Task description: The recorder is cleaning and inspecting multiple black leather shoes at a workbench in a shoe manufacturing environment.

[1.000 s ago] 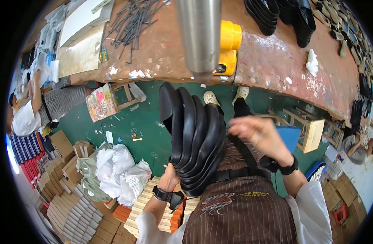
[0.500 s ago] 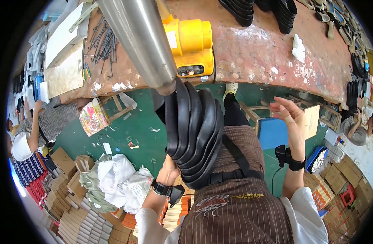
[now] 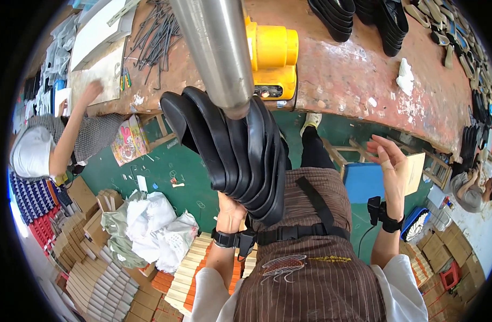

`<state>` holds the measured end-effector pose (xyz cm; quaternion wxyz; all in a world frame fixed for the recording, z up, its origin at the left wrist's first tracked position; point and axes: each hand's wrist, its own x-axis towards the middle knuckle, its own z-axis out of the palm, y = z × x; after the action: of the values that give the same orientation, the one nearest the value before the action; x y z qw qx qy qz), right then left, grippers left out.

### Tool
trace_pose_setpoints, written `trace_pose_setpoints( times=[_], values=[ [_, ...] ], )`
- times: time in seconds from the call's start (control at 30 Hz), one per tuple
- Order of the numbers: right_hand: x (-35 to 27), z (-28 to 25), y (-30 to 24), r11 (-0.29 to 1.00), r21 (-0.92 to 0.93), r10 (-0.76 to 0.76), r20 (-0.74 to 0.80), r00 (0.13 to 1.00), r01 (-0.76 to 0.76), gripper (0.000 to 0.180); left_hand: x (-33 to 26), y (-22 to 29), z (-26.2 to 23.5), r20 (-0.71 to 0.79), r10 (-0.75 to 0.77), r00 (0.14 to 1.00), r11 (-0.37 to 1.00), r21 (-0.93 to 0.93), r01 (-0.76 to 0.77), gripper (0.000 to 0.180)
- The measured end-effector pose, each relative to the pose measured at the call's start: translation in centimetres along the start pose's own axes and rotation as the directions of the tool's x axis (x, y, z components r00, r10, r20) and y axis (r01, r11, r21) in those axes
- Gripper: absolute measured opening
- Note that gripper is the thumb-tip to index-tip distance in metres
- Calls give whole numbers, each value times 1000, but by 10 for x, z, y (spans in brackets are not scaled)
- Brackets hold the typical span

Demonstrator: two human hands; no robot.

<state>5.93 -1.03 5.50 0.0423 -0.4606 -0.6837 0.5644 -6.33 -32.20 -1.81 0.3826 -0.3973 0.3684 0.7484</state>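
Sitting under the metal tube (image 3: 215, 53), nested black shoes (image 3: 245, 155) are gripped at their near end by the left hand (image 3: 231, 211) — fingers hidden — while the right hand (image 3: 391, 163) is raised apart, loosely spread.

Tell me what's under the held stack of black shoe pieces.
Under the stack is the left hand, its wrist side showing, its fingers mostly covered. Green floor shows farther below.

head-worn fisheye looks down over both hands (image 3: 392, 163)
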Motion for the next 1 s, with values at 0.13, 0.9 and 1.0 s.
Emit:
trace_pose_setpoints(
  times=[0.13, 0.9, 1.0],
  values=[
    [2, 3, -2, 1000, -23, -21, 14, 1000, 21, 24, -9, -4, -5, -81, 65, 995, 996, 71, -59, 63],
    [-12, 8, 3, 993, -67, -92, 39, 995, 95, 25, -6, -13, 4, 40, 295, 955, 932, -231, -278, 64],
    [-15, 11, 4, 991, -88, -100, 54, 994, 104, 25, 4, -15, -7, 57, 333, 941, 910, -281, -305, 71]
  ],
)
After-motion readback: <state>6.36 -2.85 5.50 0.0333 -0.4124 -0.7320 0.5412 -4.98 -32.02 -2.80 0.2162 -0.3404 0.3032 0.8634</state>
